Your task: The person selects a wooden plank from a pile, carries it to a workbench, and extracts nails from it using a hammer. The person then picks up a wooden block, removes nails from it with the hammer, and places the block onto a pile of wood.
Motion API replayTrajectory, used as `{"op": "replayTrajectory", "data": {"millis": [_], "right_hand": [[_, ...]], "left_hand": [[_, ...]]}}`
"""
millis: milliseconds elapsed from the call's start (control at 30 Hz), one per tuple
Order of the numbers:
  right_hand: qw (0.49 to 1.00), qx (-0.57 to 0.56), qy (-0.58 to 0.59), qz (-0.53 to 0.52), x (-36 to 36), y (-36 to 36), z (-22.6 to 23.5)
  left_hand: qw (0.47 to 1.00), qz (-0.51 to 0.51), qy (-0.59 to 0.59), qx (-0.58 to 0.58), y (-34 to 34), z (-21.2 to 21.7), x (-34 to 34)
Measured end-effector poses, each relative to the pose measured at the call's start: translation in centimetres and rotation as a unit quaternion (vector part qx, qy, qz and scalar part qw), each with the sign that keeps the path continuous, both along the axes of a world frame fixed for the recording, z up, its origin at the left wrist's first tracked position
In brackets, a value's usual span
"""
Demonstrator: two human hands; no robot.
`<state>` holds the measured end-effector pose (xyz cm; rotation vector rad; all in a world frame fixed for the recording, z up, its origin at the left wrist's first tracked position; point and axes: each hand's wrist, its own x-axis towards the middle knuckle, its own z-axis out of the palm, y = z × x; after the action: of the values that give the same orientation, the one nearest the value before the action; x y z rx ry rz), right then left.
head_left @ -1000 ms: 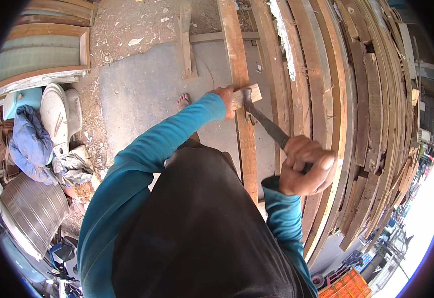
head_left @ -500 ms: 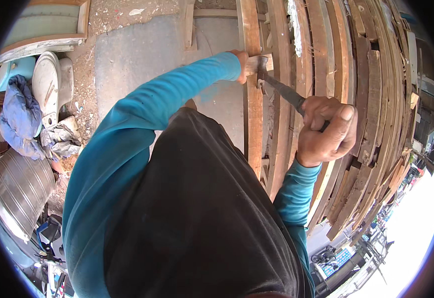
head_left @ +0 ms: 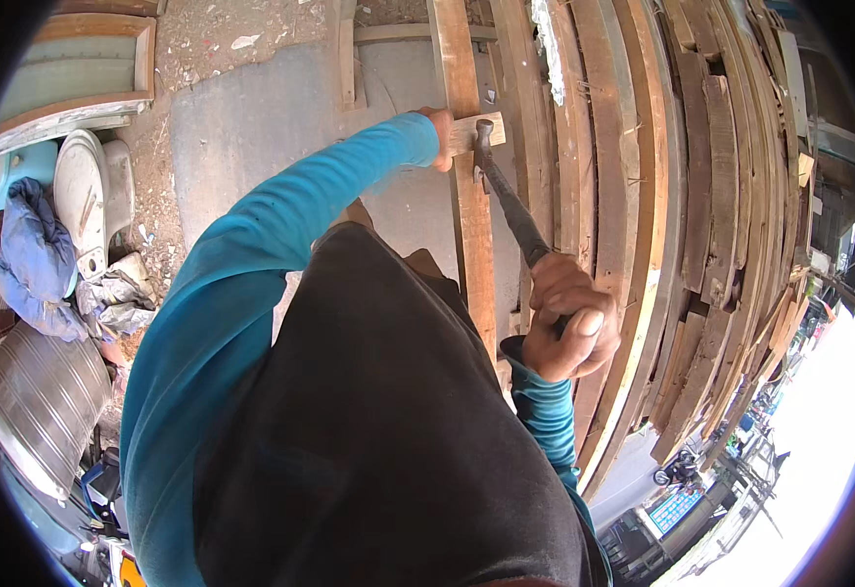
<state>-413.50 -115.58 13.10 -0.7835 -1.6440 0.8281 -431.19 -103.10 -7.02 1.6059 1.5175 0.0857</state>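
Observation:
My right hand (head_left: 572,315) is closed around the dark handle of a hammer (head_left: 515,207). The hammer's metal head is over a short, pale wood block (head_left: 464,135); I cannot tell whether they touch. This block lies crosswise over a long brown plank (head_left: 473,230). At the block's left end, my left hand (head_left: 439,139) grips it, its fingers partly hidden by the blue sleeve.
Stacked rough timber (head_left: 633,196) fills the right side. A grey sheet (head_left: 241,117) lies on the ground beyond my left arm. At far left are a wood-framed panel (head_left: 138,64), a crumpled blue cloth (head_left: 36,254) and a ribbed metal container (head_left: 50,382).
My right hand has moved left and closer to my body, and the hammer's angle has become steeper. My left hand keeps its hold on the block. The whole view has shifted slightly.

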Motion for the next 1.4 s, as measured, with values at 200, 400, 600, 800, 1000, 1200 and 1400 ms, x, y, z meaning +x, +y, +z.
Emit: {"op": "replayTrajectory", "data": {"millis": [200, 400, 600, 800, 1000, 1200, 1400], "right_hand": [[0.996, -0.003, 0.036, -0.085, -5.3, 10.6, 3.4], [1.000, -0.006, 0.015, -0.025, -2.5, 2.3, 0.0], [0.992, -0.052, 0.062, -0.094, -6.4, 11.0, 3.9], [0.998, 0.025, 0.063, 0.007, -4.6, 8.0, 0.1], [0.998, -0.044, -0.025, 0.037, -4.9, 5.3, -2.1], [0.998, -0.049, 0.020, 0.031, -2.0, 4.1, -3.5], [0.996, -0.086, 0.019, -0.012, -5.3, 11.8, -1.0]], "left_hand": [[0.998, 0.050, -0.014, 0.041, 4.1, 1.4, -2.5], [1.000, 0.015, 0.019, -0.006, 3.4, -0.8, -2.7], [0.998, 0.010, -0.037, -0.050, 4.3, 0.3, -4.0], [0.999, 0.012, -0.013, 0.035, 3.3, -1.3, -3.1], [1.000, -0.013, -0.017, 0.012, 3.6, -2.3, -3.7], [0.999, -0.034, -0.016, 0.028, 5.0, -0.8, -4.3], [0.997, -0.070, 0.013, -0.013, 6.4, -2.4, -5.0]]}}
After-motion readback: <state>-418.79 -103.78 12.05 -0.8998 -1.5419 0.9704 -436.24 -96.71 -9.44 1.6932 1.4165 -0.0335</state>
